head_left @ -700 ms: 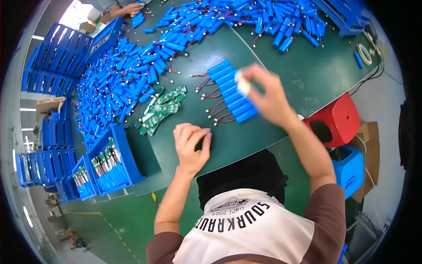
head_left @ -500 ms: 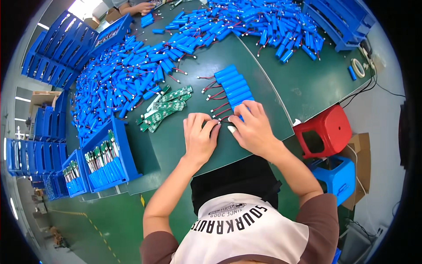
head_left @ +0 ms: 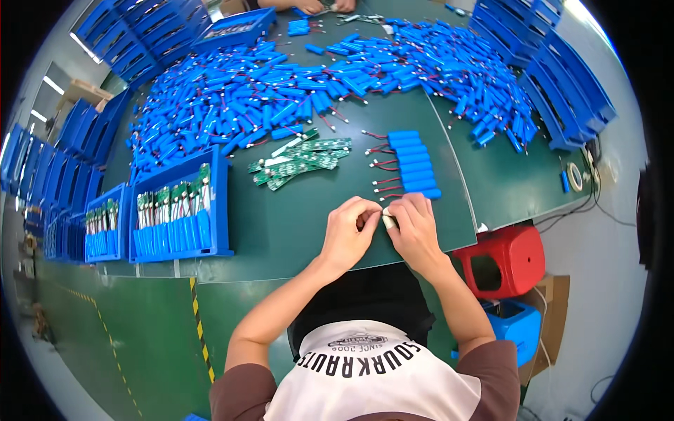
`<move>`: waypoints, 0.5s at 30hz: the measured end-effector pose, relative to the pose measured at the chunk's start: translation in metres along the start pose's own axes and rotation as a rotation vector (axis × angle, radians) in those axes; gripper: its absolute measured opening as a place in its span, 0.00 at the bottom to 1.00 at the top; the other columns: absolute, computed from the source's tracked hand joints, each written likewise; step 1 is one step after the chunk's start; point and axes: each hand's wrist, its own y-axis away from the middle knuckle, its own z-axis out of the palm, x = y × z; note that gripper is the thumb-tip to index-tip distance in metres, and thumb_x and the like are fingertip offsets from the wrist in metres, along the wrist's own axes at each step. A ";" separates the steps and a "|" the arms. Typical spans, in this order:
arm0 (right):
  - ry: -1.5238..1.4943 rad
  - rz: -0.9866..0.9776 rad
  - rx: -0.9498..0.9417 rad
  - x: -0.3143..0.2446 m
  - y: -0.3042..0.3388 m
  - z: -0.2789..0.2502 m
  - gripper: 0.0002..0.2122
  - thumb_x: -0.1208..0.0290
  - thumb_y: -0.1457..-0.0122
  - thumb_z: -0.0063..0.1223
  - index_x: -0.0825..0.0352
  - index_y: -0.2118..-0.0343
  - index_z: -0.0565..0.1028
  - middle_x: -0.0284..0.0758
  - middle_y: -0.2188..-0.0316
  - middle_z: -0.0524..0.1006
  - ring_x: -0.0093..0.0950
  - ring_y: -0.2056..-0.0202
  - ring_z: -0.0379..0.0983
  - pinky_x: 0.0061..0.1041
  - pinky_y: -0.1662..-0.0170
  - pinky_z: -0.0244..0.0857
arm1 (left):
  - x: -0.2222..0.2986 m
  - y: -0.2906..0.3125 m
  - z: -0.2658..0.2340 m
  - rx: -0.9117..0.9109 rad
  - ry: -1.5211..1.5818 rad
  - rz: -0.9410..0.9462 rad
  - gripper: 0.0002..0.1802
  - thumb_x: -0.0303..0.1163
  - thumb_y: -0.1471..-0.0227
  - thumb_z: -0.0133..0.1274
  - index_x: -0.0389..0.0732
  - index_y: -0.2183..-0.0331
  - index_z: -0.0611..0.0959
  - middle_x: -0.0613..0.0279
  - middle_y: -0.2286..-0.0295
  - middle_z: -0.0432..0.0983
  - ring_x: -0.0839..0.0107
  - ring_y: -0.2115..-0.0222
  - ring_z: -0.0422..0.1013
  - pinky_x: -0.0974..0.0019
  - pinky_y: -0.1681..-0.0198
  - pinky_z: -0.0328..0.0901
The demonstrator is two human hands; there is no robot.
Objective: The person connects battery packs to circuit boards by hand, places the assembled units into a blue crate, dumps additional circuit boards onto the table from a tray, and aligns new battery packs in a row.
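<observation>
My left hand [head_left: 349, 233] and my right hand [head_left: 414, 231] meet at the fingertips just in front of a row of blue cylindrical battery packs [head_left: 414, 160]. Both are closed in a pinch. Whatever lies between the fingertips is too small and too covered to make out. Something white caps my right thumb tip. The packs lie side by side, their red and black leads [head_left: 387, 165] with white plugs pointing left; the nearest pack's plug sits just beyond my fingers. Left of the row, several green circuit boards [head_left: 302, 163] lie in a loose pile.
A big heap of blue battery packs [head_left: 232, 98] spreads across the far table. Blue bins [head_left: 223, 210] at the left hold packs with boards. Blue racks [head_left: 572, 91] and a tape roll [head_left: 575, 177] are at right, above red [head_left: 516, 256] and blue stools [head_left: 512, 326]. Another person's hands [head_left: 309, 5] work opposite.
The head view has shifted. My right hand has come off the nearest pack toward me, so the whole row shows; both hands stay pinched together.
</observation>
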 end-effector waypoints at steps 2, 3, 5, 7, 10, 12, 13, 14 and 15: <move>-0.074 0.021 0.020 -0.004 -0.003 0.007 0.11 0.81 0.54 0.63 0.68 0.66 0.76 0.37 0.67 0.75 0.38 0.60 0.70 0.36 0.57 0.64 | -0.006 0.001 -0.003 0.048 0.021 0.031 0.09 0.21 0.49 0.63 0.36 0.63 0.83 0.59 0.72 0.77 0.69 0.72 0.74 0.66 0.71 0.68; -0.116 0.027 0.014 -0.006 -0.002 0.009 0.11 0.81 0.53 0.63 0.68 0.65 0.75 0.37 0.68 0.75 0.39 0.61 0.70 0.36 0.58 0.64 | -0.010 0.003 -0.004 0.097 -0.125 0.207 0.09 0.21 0.49 0.62 0.36 0.63 0.83 0.59 0.72 0.77 0.68 0.72 0.74 0.65 0.70 0.68; -0.168 0.023 0.009 -0.012 -0.007 0.010 0.11 0.82 0.50 0.62 0.69 0.64 0.74 0.38 0.69 0.74 0.39 0.63 0.70 0.36 0.60 0.65 | -0.016 0.005 -0.010 0.104 -0.344 0.389 0.11 0.20 0.50 0.63 0.35 0.62 0.83 0.59 0.70 0.78 0.66 0.71 0.75 0.65 0.68 0.70; -0.163 0.036 -0.007 -0.014 -0.007 0.009 0.10 0.82 0.50 0.61 0.69 0.65 0.74 0.38 0.70 0.74 0.39 0.64 0.69 0.36 0.61 0.65 | 0.006 0.000 -0.030 0.078 -0.255 0.296 0.11 0.20 0.51 0.63 0.35 0.63 0.83 0.58 0.70 0.79 0.67 0.71 0.76 0.66 0.67 0.70; -0.167 0.082 0.008 -0.013 -0.007 0.011 0.10 0.83 0.51 0.61 0.69 0.66 0.74 0.38 0.73 0.72 0.38 0.67 0.68 0.36 0.63 0.64 | 0.070 -0.005 -0.076 0.119 0.005 0.307 0.09 0.20 0.52 0.64 0.35 0.65 0.83 0.57 0.68 0.78 0.66 0.70 0.75 0.65 0.66 0.70; -0.183 0.151 0.041 -0.013 -0.005 0.012 0.09 0.85 0.50 0.60 0.69 0.67 0.73 0.38 0.74 0.70 0.38 0.70 0.67 0.36 0.67 0.63 | 0.115 0.006 -0.103 0.133 0.301 0.485 0.07 0.20 0.54 0.65 0.36 0.71 0.83 0.55 0.69 0.79 0.62 0.69 0.75 0.64 0.65 0.69; -0.159 0.158 0.029 -0.012 -0.003 0.013 0.10 0.85 0.53 0.61 0.69 0.67 0.73 0.38 0.74 0.72 0.38 0.69 0.68 0.35 0.66 0.65 | 0.122 0.010 -0.109 0.127 0.460 0.618 0.02 0.24 0.50 0.63 0.38 0.73 0.84 0.53 0.68 0.79 0.61 0.67 0.74 0.61 0.64 0.69; -0.165 0.153 0.032 -0.012 -0.004 0.014 0.10 0.85 0.53 0.61 0.69 0.67 0.73 0.38 0.74 0.72 0.38 0.69 0.68 0.35 0.66 0.65 | 0.134 0.010 -0.115 0.129 0.452 0.621 0.02 0.24 0.50 0.63 0.38 0.73 0.84 0.53 0.68 0.79 0.61 0.67 0.74 0.61 0.64 0.69; -0.144 0.158 0.031 -0.009 0.000 0.014 0.10 0.85 0.53 0.61 0.69 0.68 0.73 0.38 0.74 0.72 0.38 0.69 0.68 0.35 0.66 0.65 | 0.143 0.004 -0.119 -0.072 0.321 0.631 0.03 0.26 0.50 0.62 0.39 0.72 0.83 0.55 0.69 0.78 0.62 0.68 0.74 0.62 0.66 0.68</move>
